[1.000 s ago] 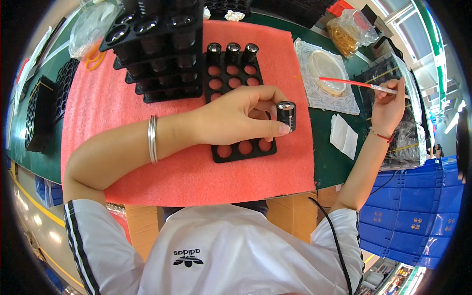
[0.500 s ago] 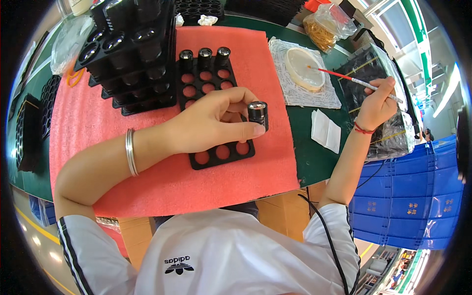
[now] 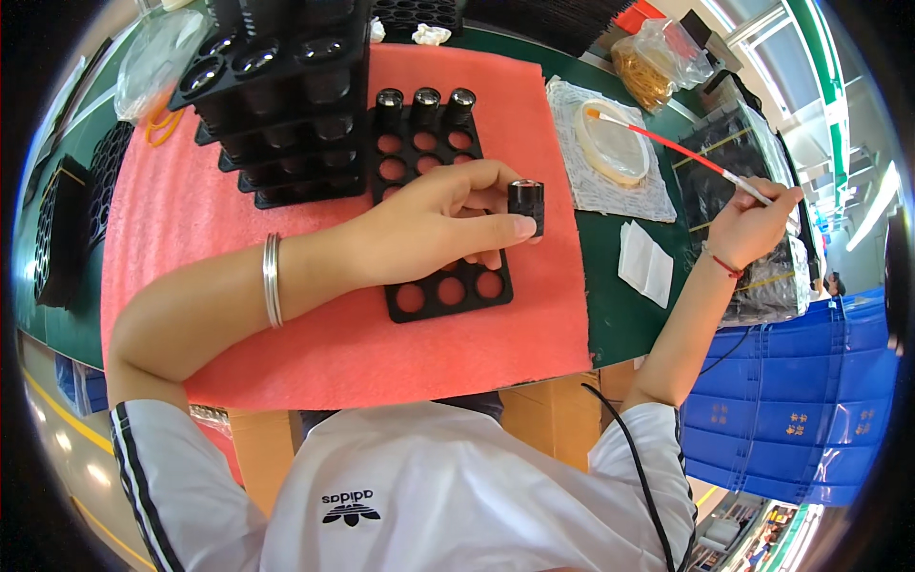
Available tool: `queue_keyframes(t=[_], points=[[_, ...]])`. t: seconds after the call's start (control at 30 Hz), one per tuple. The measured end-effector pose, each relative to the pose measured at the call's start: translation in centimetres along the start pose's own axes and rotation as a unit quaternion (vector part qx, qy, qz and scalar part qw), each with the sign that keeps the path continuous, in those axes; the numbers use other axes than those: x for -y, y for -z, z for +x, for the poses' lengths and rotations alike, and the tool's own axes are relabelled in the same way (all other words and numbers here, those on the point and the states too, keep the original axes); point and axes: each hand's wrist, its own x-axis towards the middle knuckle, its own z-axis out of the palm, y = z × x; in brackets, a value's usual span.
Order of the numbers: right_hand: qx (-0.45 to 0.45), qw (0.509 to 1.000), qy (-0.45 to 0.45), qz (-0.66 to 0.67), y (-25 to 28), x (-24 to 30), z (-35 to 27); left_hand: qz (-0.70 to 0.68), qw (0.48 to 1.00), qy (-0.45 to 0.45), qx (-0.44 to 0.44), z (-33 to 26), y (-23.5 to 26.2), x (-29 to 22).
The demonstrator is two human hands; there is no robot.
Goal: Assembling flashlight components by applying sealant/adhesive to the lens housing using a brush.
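My left hand [image 3: 448, 224] pinches a short black cylinder with a glassy top, like a lens barrel [image 3: 526, 207], between thumb and fingers. It is held upright over the right side of a black tray [image 3: 448, 310] with round holes. Three similar black cylinders [image 3: 425, 107] stand in the tray's far row. My right hand [image 3: 748, 224] grips a thin paintbrush [image 3: 681, 151] with a red and white handle. The brush's orange tip is over the far rim of a round, pale shallow dish [image 3: 615, 143], which rests on a printed cloth [image 3: 569, 186].
Stacked black trays of cylinders [image 3: 286, 114] stand at left on the pink foam mat [image 3: 267, 367]. A folded white tissue [image 3: 645, 264] lies right of the mat. A bag of yellow rubber bands [image 3: 653, 62] and a wrapped black bundle [image 3: 720, 143] sit at the far right.
My right hand has moved down and right slightly, and the brush tip has shifted from the dish's middle to its far rim. My left hand still holds the cylinder.
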Motion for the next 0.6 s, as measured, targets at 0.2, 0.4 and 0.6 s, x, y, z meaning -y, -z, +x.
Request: queue_keyframes(t=[0.2, 0.4, 0.6], points=[[0.174, 0.928, -0.184, 0.275, 1.3, 0.2, 1.1, 0.010, 0.999, 0.004, -0.031, 0.2, 0.0, -0.4], [0.228, 0.925, -0.175, 0.248, 0.1, 0.7, 0.0, 0.000, 0.999, -0.007, -0.050, 0.4, 0.2, 0.0], [0.246, 0.922, -0.173, 0.243, 0.0, 0.8, -0.2, -0.001, 0.998, -0.005, -0.055, 0.4, 0.2, -0.1]])
